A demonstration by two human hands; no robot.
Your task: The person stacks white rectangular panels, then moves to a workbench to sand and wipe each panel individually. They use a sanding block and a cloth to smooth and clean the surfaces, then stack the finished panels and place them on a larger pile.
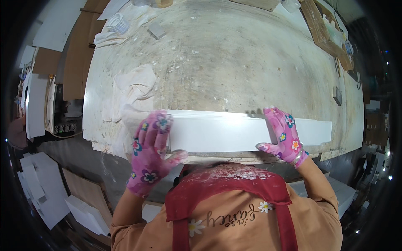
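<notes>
Several long white panels (220, 135) lie stacked, a little out of line, along the near edge of the worktable (220, 62). My left hand (152, 147), in a pink flowered glove, is at the stack's left end with fingers and thumb apart; whether it touches the panels is unclear. My right hand (281, 136), in a matching glove, spans the stack right of its middle, fingers over the far edge and thumb at the near edge of the top panel. A crumpled white cloth (138, 84) lies on the table beyond my left hand.
At the far left stand a plastic cup (117, 24) and a small grey block (156, 30). Another block (337, 95) lies at the right. A wooden tray (320, 34) holds bottles at the far right. White panels (89, 213) are stacked low at the left, and a person (17, 131) is partly visible there.
</notes>
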